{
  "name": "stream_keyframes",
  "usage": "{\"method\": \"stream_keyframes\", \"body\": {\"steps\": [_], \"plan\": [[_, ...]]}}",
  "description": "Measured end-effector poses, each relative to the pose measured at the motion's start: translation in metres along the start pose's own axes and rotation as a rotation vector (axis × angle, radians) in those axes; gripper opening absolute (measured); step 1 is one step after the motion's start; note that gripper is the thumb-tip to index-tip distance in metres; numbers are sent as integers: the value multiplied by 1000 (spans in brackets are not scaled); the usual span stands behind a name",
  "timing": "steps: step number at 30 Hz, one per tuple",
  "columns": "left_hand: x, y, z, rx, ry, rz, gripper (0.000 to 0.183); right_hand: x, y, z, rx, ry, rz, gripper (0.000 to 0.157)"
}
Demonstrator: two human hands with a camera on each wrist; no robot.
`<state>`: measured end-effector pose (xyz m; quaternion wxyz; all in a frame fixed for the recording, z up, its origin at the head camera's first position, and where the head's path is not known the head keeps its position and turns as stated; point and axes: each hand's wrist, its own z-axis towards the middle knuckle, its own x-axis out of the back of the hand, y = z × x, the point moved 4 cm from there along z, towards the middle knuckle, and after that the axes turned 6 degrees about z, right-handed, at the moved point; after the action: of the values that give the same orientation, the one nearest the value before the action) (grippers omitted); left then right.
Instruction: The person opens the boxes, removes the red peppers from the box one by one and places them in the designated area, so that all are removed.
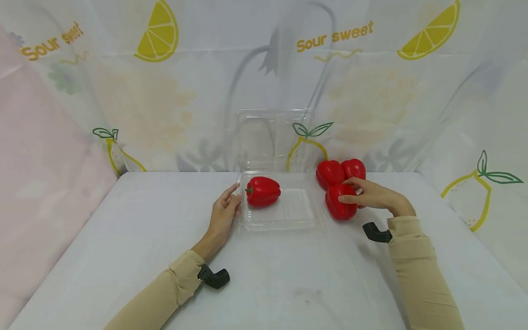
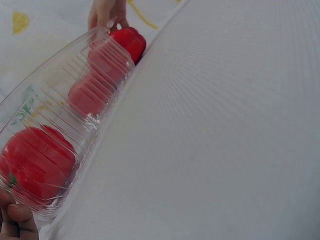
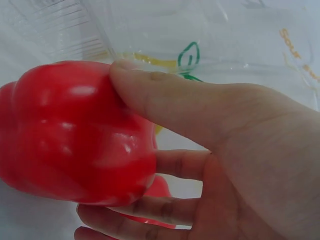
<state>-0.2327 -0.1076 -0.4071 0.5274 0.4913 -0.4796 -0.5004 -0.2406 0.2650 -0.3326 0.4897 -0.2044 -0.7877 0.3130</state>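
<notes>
In the head view a hinged clear plastic container [image 1: 292, 224] stands on the table with its lid [image 1: 255, 137] raised at the back. One red bell pepper [image 1: 263, 191] with a green stem lies in its left part. My left hand [image 1: 222, 213] rests its fingers against the container's left side, low beside that pepper in the left wrist view. Just right of the container, my right hand [image 1: 373, 196] grips another red bell pepper [image 3: 80, 135], thumb across the top and fingers around the far side.
Two more red bell peppers, one on the left [image 1: 329, 174] and one on the right [image 1: 354, 169], sit behind the gripped one, near the table's back edge. A white cloth covers the table [image 1: 280, 279]. A curtain [image 1: 198, 91] printed with lemons hangs behind.
</notes>
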Motion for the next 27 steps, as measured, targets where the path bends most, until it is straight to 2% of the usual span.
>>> {"method": "stream_keyframes", "body": {"steps": [27], "plan": [[-1,0,-2,10,-8,20,42,-3,-2,0,20,-19,-12,71]]}}
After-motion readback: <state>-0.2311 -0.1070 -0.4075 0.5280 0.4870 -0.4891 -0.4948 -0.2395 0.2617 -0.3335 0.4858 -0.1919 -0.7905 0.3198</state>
